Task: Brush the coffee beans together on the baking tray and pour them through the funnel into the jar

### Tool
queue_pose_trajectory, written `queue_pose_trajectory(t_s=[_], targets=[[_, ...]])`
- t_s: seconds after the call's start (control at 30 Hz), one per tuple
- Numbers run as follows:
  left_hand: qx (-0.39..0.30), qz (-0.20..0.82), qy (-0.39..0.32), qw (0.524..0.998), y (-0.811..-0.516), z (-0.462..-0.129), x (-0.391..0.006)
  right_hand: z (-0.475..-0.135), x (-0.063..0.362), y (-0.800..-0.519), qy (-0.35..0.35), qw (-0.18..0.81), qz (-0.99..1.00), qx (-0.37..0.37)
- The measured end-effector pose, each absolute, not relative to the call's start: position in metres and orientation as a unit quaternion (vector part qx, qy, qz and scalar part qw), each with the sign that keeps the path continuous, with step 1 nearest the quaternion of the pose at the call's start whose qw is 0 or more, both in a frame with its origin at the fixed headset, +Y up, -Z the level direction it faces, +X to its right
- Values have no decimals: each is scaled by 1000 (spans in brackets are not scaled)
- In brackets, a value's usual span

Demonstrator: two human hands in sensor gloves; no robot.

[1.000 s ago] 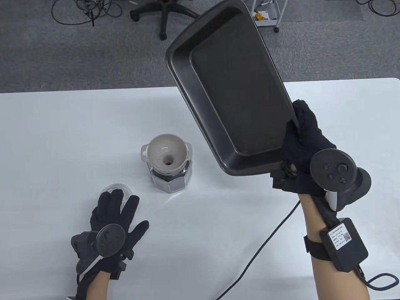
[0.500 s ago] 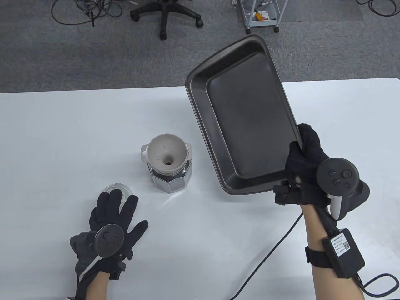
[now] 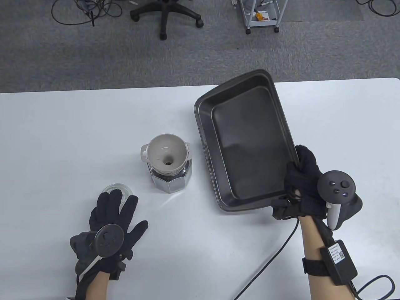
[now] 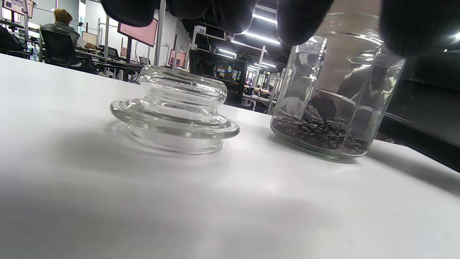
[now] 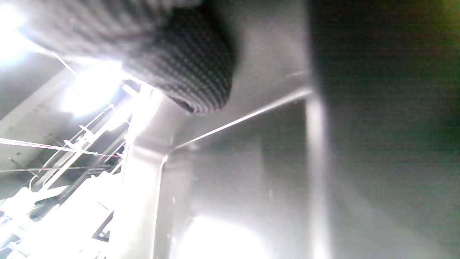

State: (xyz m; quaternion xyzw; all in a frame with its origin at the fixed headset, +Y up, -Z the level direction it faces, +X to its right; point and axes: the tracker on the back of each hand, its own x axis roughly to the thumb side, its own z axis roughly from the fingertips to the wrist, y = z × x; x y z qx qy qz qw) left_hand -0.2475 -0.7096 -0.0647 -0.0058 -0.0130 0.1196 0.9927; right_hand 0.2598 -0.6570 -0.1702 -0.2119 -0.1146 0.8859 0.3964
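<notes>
Table view: the right hand (image 3: 304,182) clamps its grip around the near right corner of the baking tray (image 3: 247,143). Over the last second the tray has dropped from a raised, steep tilt to a position low over the desk (image 3: 62,140), just right of the jar (image 3: 170,179). Its floor is bare. The pour therefore appears complete, and set-down is the likely step in hand. The funnel (image 3: 165,153) is seated in the jar mouth. The left hand (image 3: 115,222) lies flat with fingers spread, holding nothing, as before.

Left wrist view: coffee beans (image 4: 320,131) cover the jar bottom. A glass lid (image 4: 176,108) lies on the desk beside the jar.

Right wrist view: one gloved fingertip presses on the tray rim; the remainder is glare and blur. Whether the tray touches the desk cannot be determined.
</notes>
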Motion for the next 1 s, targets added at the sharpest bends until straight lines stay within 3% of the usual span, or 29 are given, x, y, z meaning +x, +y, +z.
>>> queue_pose_trajectory(t_s=[0.4, 0.67, 1.0], targets=[[-11, 121, -5, 993, -710, -66, -250, -155, 264, -711, -34, 496, 826, -265], [-19, 119, 0, 993, -712, -66, -250, -147, 258, -713, -41, 471, 845, -250], [-26, 119, 8, 992, -714, -68, -251, -144, 258, -723, 6, 410, 875, -258]])
